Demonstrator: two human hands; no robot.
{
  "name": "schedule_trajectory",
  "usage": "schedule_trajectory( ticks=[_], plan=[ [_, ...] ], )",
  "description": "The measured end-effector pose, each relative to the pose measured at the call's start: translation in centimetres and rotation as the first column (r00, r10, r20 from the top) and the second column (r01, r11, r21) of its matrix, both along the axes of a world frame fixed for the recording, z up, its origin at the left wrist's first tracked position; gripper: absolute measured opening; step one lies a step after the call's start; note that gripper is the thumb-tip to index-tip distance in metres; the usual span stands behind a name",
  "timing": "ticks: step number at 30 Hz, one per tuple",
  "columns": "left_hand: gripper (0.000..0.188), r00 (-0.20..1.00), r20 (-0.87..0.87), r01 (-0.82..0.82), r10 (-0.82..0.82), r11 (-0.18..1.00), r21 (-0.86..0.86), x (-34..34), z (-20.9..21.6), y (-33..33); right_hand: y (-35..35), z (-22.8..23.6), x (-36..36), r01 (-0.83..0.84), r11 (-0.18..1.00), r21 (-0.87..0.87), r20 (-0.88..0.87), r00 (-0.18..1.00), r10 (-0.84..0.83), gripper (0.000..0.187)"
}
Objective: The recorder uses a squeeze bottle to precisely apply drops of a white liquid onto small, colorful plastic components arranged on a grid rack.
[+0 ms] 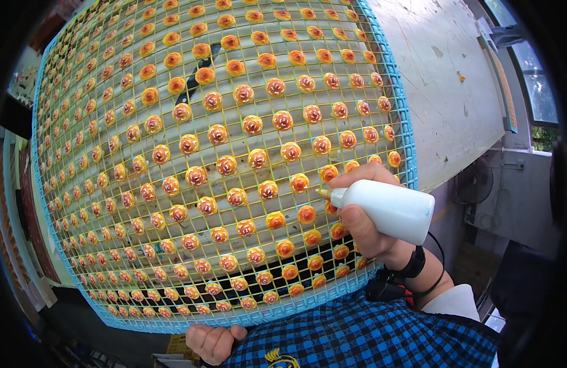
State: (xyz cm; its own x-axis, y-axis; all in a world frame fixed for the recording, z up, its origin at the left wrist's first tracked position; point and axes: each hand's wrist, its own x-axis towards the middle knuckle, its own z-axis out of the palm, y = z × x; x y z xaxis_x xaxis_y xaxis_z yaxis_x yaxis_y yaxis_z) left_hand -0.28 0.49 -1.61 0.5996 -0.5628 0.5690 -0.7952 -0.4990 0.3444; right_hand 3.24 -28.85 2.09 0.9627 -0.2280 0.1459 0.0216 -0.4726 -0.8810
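Observation:
My right hand (368,236) is closed round a white squeeze bottle (394,210) with a narrow yellowish tip. The bottle lies nearly level, its tip just right of a small orange flower-shaped piece (299,183); whether they touch I cannot tell. Rows of such pieces sit on a yellow mesh rack (231,175) with a woven blue rim (401,98). Many carry white marks on their petals, like this marked flower piece (283,120); those at the far side and near right are plain orange-brown. Below the near rim, my left hand (211,343) is curled; what its fingers hold, if anything, is hidden.
The rack rests on a pale, scuffed table (446,92) that extends to the right. Beneath the mesh lies a dark strip (188,92). A fan (474,183) stands beyond the table by the wall. A blue-and-black checked garment (351,328) borders the near rim.

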Motion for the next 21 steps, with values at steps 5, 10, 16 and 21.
schedule_trajectory(
  ticks=[5,10,16,21],
  plan=[
    [0.019,0.999,-0.027,-0.016,0.016,0.999,0.029,-0.08,0.4,-0.13,-0.15,0.18,0.0,-0.012,0.999,-0.045,-0.009,1.0,0.011,0.02],
    [0.019,0.999,-0.048,-0.003,0.004,0.999,0.037,-0.3,0.04,0.46,0.4,-0.33,-0.36,0.097,0.98,0.173,-0.052,0.995,-0.089,0.021],
    [0.019,0.997,-0.066,-0.023,0.027,0.998,0.051,-0.48,0.19,0.4,0.65,-0.45,-0.15,0.107,0.98,0.166,-0.031,0.994,-0.103,0.021],
    [0.018,0.998,-0.066,-0.015,0.017,1.0,0.016,-0.05,0.52,-0.12,0.67,-0.49,-0.17,0.11,0.984,0.141,-0.034,0.994,-0.106,0.021]
  ],
)
